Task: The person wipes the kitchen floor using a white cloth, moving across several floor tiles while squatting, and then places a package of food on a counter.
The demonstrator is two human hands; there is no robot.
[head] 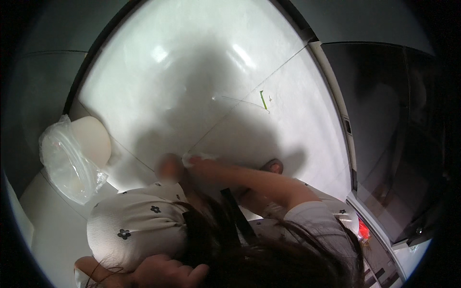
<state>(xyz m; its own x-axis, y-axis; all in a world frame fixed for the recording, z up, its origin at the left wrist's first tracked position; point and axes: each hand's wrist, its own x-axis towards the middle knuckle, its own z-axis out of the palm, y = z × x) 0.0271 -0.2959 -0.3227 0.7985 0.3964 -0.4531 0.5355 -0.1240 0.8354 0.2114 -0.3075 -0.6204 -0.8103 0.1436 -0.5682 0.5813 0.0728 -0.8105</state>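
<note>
My right hand (pixel 200 161) reaches across in front of my legs, low over the pale floor (pixel 230 133). A thin white tissue or cloth (pixel 186 158) is gripped in it, partly covered by the fingers. Just left of that hand is my blurred left foot (pixel 169 168); my right foot (pixel 275 166) shows farther right. My left hand (pixel 164 270) is near the bottom of the view, against my body and beside dark hair. Its fingers are partly bent, and the shadow hides whether they hold anything.
A light-coloured bin (pixel 94 138) with a clear plastic bag (pixel 68 169) over it stands at the left. A green strip (pixel 264 99) and a thin hair-like strand (pixel 245 101) lie on the floor. Dark glossy panels (pixel 381 126) rise at the right. Something red (pixel 363 229) shows at lower right.
</note>
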